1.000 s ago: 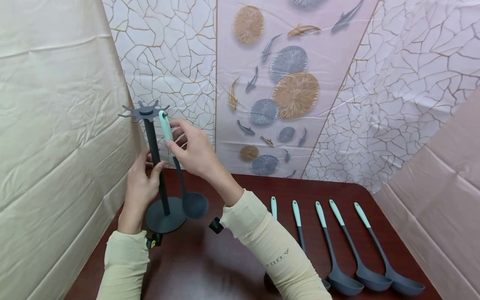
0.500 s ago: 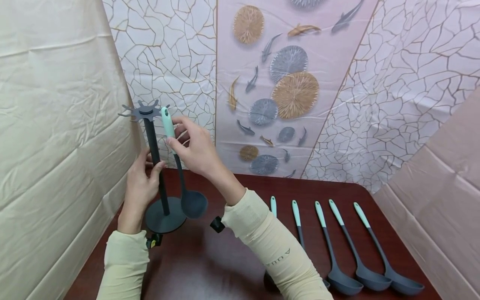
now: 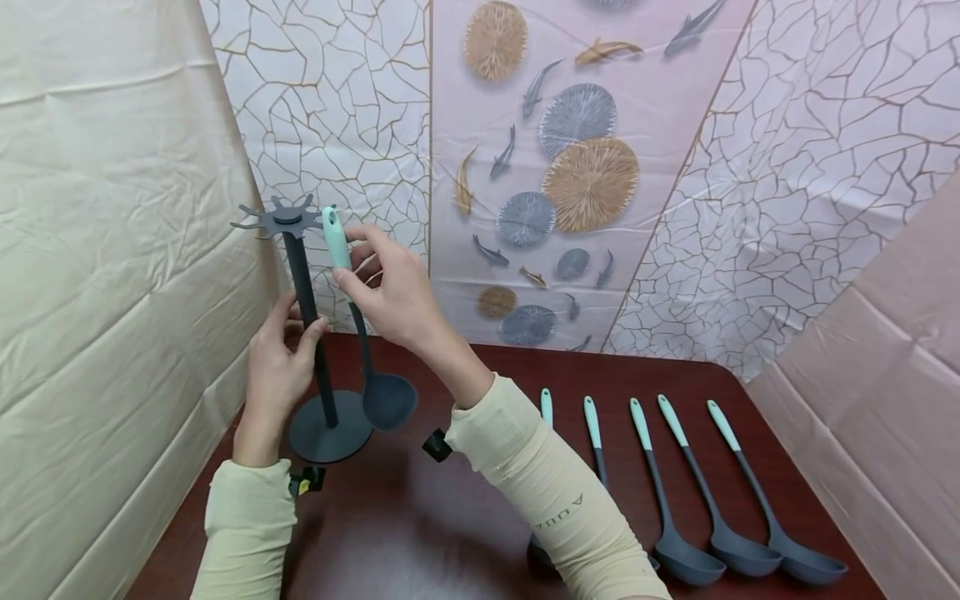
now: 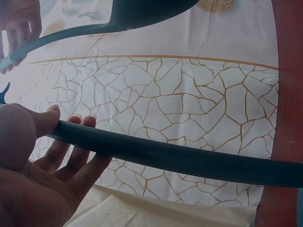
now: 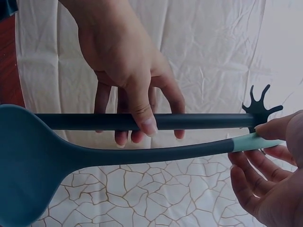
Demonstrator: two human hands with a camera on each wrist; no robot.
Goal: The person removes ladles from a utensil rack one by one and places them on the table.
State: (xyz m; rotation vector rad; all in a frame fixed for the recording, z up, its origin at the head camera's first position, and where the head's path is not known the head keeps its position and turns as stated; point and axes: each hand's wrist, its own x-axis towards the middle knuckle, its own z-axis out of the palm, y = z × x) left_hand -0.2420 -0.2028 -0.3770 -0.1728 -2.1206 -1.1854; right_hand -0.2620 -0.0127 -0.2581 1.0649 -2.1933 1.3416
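A dark grey utensil stand (image 3: 302,275) with a round base (image 3: 330,446) and a crown of curved hooks (image 3: 288,218) stands at the left of the table. My left hand (image 3: 281,358) grips its pole at mid-height, thumb in front. In my right hand (image 3: 397,292), the mint-green handle of a dark ladle (image 3: 390,402) is pinched between thumb and fingers. The ladle hangs upright, bowl down, just right of the pole. Its handle hole overlaps the tip of a right-side hook in the head view. The right wrist view shows the handle end (image 5: 251,142) close beside the hooks.
Several similar ladles (image 3: 686,558) lie in a row on the right of the dark red table (image 3: 450,533), handles pointing away; my right sleeve (image 3: 555,483) partly covers the leftmost ones. A cream cloth wall (image 3: 135,275) rises close to the stand's left. Patterned cloth hangs behind.
The ladle's handle end has shifted slightly up and right against the hooks, my right hand moving with it. My left hand keeps its grip on the pole. The head view has tilted a little.
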